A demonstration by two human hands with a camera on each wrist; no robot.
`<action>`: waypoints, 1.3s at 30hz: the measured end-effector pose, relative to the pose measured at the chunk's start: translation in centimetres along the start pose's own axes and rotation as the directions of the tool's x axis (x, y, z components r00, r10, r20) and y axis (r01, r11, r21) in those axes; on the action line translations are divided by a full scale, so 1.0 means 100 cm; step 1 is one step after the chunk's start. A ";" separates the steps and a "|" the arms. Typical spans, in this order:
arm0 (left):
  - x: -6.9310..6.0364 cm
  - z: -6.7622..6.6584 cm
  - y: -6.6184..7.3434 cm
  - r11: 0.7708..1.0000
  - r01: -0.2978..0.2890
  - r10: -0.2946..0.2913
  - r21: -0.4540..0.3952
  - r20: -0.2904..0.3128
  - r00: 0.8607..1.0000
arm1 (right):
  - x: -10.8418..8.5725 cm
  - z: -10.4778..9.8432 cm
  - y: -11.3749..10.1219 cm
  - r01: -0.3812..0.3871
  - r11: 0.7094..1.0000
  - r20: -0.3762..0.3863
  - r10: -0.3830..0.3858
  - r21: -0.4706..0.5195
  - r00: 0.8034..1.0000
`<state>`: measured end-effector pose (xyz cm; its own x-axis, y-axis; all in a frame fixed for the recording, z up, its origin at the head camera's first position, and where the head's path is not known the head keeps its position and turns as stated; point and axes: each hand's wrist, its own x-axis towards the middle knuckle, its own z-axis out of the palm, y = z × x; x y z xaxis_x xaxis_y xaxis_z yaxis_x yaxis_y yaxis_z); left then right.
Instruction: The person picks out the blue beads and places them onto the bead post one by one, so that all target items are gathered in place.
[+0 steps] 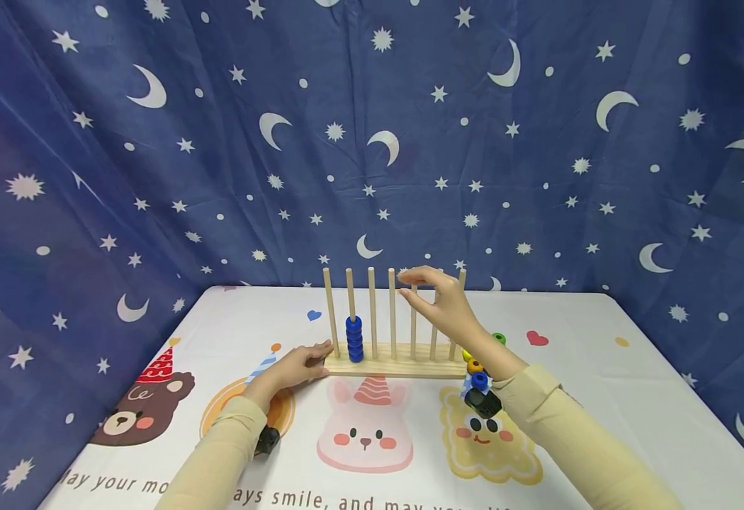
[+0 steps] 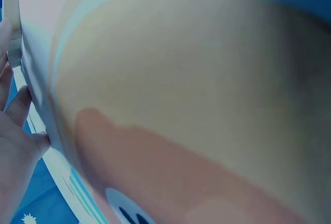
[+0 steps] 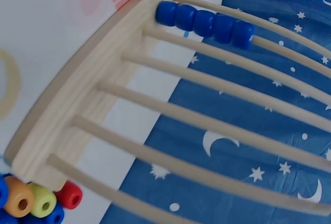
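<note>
A wooden peg rack (image 1: 397, 368) with several upright dowels stands on the table. Several blue beads (image 1: 355, 340) are stacked on its second dowel from the left. At the rack's left end my left hand (image 1: 298, 365) holds the base between thumb and fingers; part of this hand (image 2: 18, 146) shows at the edge of the left wrist view. My right hand (image 1: 438, 301) is raised by the dowel tops right of the middle, thumb and fingertips apart in a C shape, with nothing visible between them. In the right wrist view the right hand is out of sight.
Loose coloured beads (image 3: 21, 203) lie by the rack's right end, partly hidden by my right forearm in the head view. A white cloth with printed cartoon animals (image 1: 365, 432) covers the table. Behind it hangs a blue curtain (image 1: 346, 198) with moons and stars.
</note>
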<state>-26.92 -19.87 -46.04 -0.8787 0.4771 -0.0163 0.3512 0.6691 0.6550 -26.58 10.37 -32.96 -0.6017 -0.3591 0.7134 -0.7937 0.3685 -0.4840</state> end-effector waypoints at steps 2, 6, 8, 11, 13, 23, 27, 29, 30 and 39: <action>-0.001 -0.001 0.002 1.000 -0.003 0.003 0.003 0.001 1.000 | -0.004 -0.002 0.002 -0.006 1.000 -0.002 0.006 0.000 1.000; -0.001 -0.002 0.003 1.000 -0.007 0.007 0.009 -0.001 1.000 | -0.011 -0.007 0.007 0.002 1.000 -0.018 -0.002 -0.022 1.000; -0.001 -0.002 0.002 1.000 -0.005 0.005 0.013 0.002 1.000 | -0.015 -0.009 0.009 0.012 0.999 -0.025 -0.013 -0.041 1.000; 0.001 -0.002 0.000 1.000 -0.005 0.005 0.003 0.004 1.000 | -0.021 -0.012 0.013 0.019 0.997 -0.026 -0.021 -0.077 0.999; 0.002 -0.001 -0.006 1.000 -0.028 0.028 0.005 -0.012 1.000 | -0.026 -0.015 0.015 0.022 0.995 -0.027 -0.025 -0.092 0.999; 0.001 -0.003 0.000 1.000 0.005 -0.005 -0.006 0.016 1.000 | -0.050 -0.027 0.029 -0.001 0.991 -0.024 -0.003 -0.137 1.000; 0.001 -0.002 0.000 1.000 -0.013 0.013 0.000 0.017 1.000 | -0.058 -0.031 0.035 0.001 0.987 -0.027 -0.005 -0.158 1.000; 0.001 -0.002 -0.001 1.000 -0.017 0.017 -0.001 0.014 1.000 | -0.061 -0.033 0.038 -0.004 0.987 -0.026 0.000 -0.162 1.000; 0.001 -0.002 -0.001 1.000 -0.023 0.022 0.007 0.012 1.000 | -0.063 -0.034 0.040 -0.007 0.986 -0.028 0.002 -0.168 1.000; 0.002 -0.002 -0.002 1.000 -0.015 0.014 0.008 0.019 1.000 | -0.080 -0.047 0.060 -0.069 0.973 -0.040 0.062 -0.221 0.997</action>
<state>-27.18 -20.03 -46.00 -0.8673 0.4973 -0.0211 0.3666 0.6668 0.6489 -26.11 19.49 -39.21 -0.6454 -0.3016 0.7018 -0.7111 0.5726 -0.4080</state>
